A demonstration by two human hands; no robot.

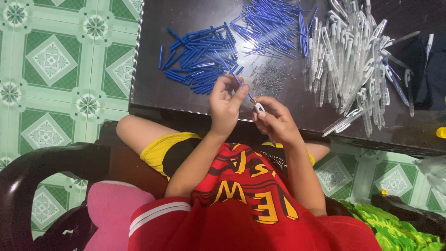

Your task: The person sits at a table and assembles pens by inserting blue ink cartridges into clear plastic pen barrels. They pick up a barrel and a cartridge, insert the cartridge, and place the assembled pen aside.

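Dark table: three pen-part heaps (uncountable), left hand, right hand.

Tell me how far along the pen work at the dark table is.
Done: no finished pens can be told apart. In hand: the left hand holds a thin blue refill, its tip meeting the small white piece in the right hand. Left: a pile of blue caps, loose blue refills, small springs and a big heap of clear barrels on the table.
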